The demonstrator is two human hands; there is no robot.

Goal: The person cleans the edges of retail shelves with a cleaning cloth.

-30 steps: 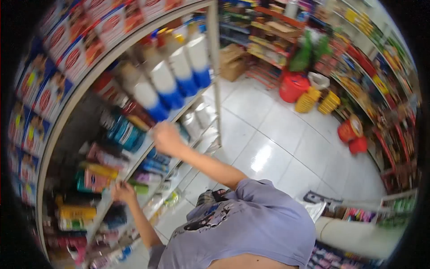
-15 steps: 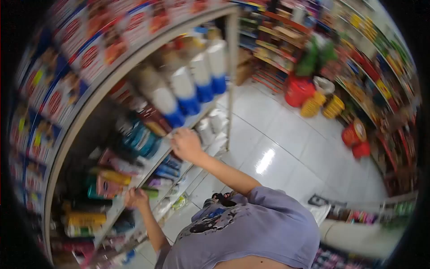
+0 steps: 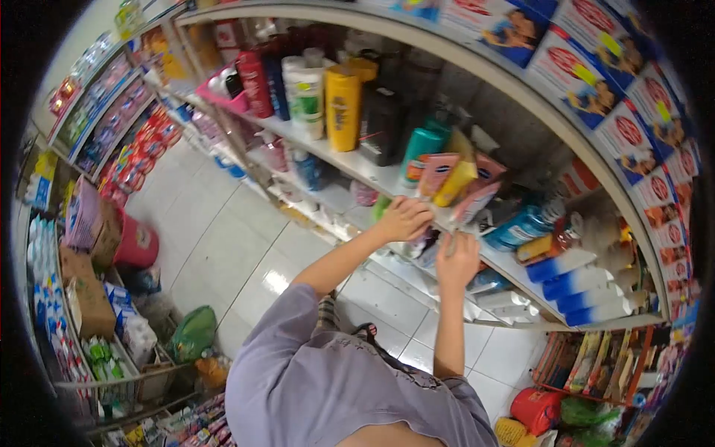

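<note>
My left hand point(image 3: 404, 218) lies on the front edge of a white shelf point(image 3: 376, 175), its fingers laid over the edge and nothing visible in them. Just to its right, my right hand point(image 3: 457, 257) is at the same edge with bent fingers; what they pinch, if anything, is too small to make out. Behind the hands stand a yellow bottle point(image 3: 456, 182), a pink pack point(image 3: 438, 173) and a teal bottle point(image 3: 424, 153). Right of them, a blue mouthwash bottle point(image 3: 514, 227) leans beside several white-and-blue bottles point(image 3: 581, 283).
Farther left on the shelf are a yellow shampoo bottle point(image 3: 343, 108), a black box point(image 3: 380, 127) and a red bottle point(image 3: 254, 83). Boxes with pictures point(image 3: 573, 67) line the top. A pink bin point(image 3: 137, 238) and green bag point(image 3: 194, 333) sit on the tiled floor point(image 3: 223, 231).
The view has swung left along the shelving, bringing the shelf's left part and another aisle into sight. My hands are now closer together on the shelf edge.
</note>
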